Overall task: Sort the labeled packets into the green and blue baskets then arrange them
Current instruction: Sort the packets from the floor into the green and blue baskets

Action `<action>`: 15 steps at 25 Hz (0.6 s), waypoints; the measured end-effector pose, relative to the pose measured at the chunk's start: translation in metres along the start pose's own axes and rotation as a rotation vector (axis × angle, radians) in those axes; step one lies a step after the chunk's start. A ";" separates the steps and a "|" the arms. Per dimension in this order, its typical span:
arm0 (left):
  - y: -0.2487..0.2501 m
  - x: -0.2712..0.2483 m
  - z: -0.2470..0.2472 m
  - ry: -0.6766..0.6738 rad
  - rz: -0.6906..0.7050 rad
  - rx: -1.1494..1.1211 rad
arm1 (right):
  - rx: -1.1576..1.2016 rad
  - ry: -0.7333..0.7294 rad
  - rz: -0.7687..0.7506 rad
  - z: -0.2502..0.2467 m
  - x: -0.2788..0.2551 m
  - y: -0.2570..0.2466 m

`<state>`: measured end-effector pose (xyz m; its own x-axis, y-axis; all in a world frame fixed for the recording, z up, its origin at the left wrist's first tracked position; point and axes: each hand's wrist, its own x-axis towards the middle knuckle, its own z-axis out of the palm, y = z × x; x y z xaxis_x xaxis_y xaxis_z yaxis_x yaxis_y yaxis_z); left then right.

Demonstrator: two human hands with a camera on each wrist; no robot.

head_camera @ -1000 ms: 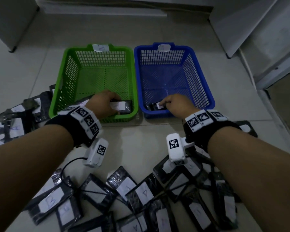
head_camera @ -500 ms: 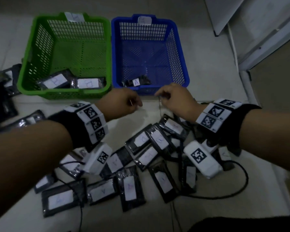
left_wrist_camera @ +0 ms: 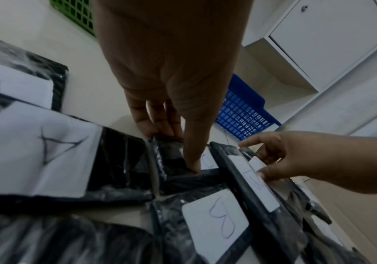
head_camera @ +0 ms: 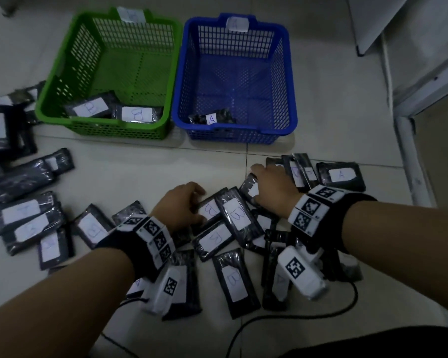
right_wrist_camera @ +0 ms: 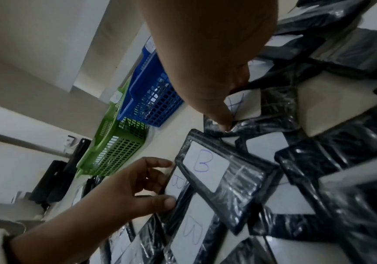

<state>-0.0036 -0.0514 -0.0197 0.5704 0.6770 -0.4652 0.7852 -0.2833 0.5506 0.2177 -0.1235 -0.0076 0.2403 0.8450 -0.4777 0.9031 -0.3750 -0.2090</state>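
Reaching into a heap of overlapping packets is the main risk here. Green basket (head_camera: 62, 83), tagged B, holds two B packets along its near wall; blue basket (head_camera: 291, 81), tagged A, holds one A packet (head_camera: 212, 118). Everything else is loose on the floor (head_camera: 140, 161) — so early days, I'd say.

Left hand (head_camera: 180, 205) is closing on a B packet (head_camera: 209, 211): fingers curled over its far end, thumb pressed on the film by the label. That pkt is tucked under another B packet (head_camera: 237, 215), so pulling it could drag or flip the upper one & scatter the pile.

Right hand (head_camera: 273, 188) is pinching an A packet (right_wrist_camera: 242, 105) at its end, thumb on the label edge w/ fingers under it; neighbours overlap it too.

Wrap looks glossy — prob slick, so an end-only hold may slip mid-carry.

Smallest worry: handwritten labels lie at all angles, so a misread could send a pkt to the wrong basket.
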 end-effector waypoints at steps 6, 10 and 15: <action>0.003 0.014 -0.019 -0.112 -0.122 0.011 | 0.272 0.068 -0.148 -0.037 0.008 -0.011; 0.007 0.022 -0.062 -0.019 -0.102 -0.166 | 0.473 0.264 -0.357 -0.085 0.011 -0.036; 0.004 0.023 -0.112 0.074 -0.003 -0.489 | 0.609 0.326 -0.379 -0.132 0.056 -0.069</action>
<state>-0.0140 0.0390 0.0496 0.5354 0.7289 -0.4267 0.5718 0.0591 0.8183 0.2156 -0.0004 0.0929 0.1323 0.9909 -0.0262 0.6133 -0.1026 -0.7832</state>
